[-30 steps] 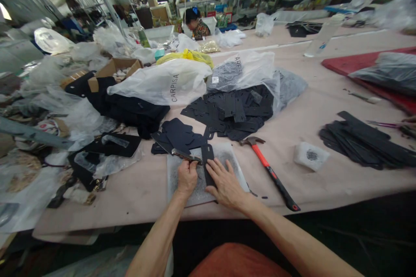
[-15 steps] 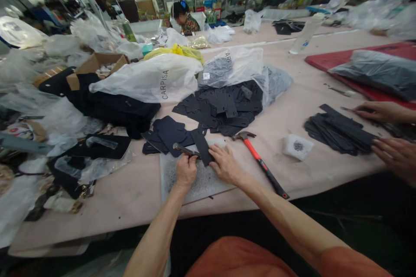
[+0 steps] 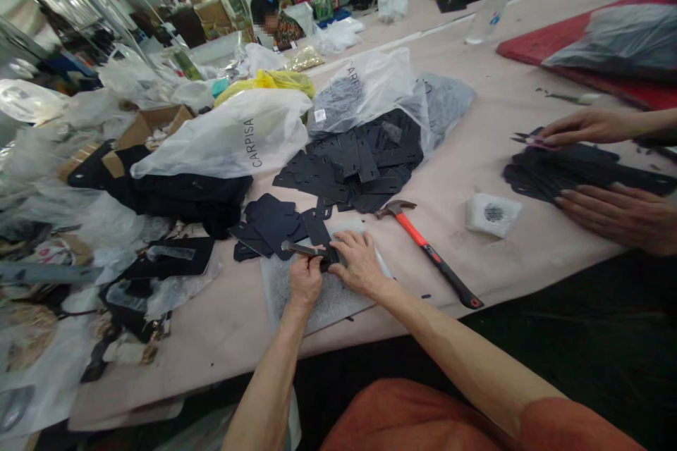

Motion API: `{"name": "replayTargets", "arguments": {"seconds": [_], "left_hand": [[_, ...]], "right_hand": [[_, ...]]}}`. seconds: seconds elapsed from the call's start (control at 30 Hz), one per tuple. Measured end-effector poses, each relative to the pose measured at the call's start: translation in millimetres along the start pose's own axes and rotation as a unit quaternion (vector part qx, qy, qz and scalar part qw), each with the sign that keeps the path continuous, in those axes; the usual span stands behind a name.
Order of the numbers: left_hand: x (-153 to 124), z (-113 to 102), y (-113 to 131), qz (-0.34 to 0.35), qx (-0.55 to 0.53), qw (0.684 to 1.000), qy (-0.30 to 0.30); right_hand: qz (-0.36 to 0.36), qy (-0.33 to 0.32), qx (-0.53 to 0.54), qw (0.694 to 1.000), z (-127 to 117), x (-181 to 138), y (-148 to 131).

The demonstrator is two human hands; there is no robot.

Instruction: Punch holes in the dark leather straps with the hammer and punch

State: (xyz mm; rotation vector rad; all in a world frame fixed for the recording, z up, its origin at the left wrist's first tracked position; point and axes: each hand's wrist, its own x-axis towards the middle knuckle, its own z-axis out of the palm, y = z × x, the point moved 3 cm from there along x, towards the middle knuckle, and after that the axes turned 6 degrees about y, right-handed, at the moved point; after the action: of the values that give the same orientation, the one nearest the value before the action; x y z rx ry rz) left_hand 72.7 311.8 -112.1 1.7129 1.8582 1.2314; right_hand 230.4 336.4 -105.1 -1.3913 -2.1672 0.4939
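My left hand (image 3: 305,282) is closed around a metal rod-like tool, seemingly a hand punch (image 3: 300,249), whose far end points left. A black strip (image 3: 316,227) with a squared end lies on the speckled pale board (image 3: 296,306) in front of me. My right hand (image 3: 360,262) presses the strip down, thumb and fingers closed at its right edge. The punch's inner end is at the strip, partly hidden by my fingers. Right of the board lies a claw hammer (image 3: 423,243) with a red and black handle. Dark flat pieces (image 3: 272,220) are stacked beyond the board's left side.
Slotted black strips (image 3: 354,158) spill from a plastic bag (image 3: 378,81) beyond the board. A white wrapped block (image 3: 493,214) sits right of the hammer. At right, a co-worker's hands (image 3: 608,211) rest over another strip pile (image 3: 537,173), one with small scissors. Bags and boxes crowd the left.
The view has tilted and shifted. The strip has slid toward me beneath the punch. The co-worker's hands have moved left over their pile, with small scissors raised above it.
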Motion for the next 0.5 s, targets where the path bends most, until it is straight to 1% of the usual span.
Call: {"name": "replayTargets", "arguments": {"seconds": [0.13, 0.2, 0.33, 0.5], "left_hand": [[-1, 1, 1, 0.018, 0.006, 1.000, -0.003], [-1, 3, 0, 0.026, 0.012, 1.000, -0.003], [0, 6, -2, 0.028, 0.017, 0.999, -0.006], [-1, 7, -2, 0.036, 0.028, 0.999, 0.000]], "right_hand": [[-0.039, -0.042, 0.021, 0.998, -1, -2, 10], [-0.054, -0.049, 0.020, 0.997, -2, -3, 13], [-0.050, -0.023, 0.015, 0.998, -3, -4, 13], [-0.046, -0.006, 0.024, 0.999, -2, -3, 11]]}}
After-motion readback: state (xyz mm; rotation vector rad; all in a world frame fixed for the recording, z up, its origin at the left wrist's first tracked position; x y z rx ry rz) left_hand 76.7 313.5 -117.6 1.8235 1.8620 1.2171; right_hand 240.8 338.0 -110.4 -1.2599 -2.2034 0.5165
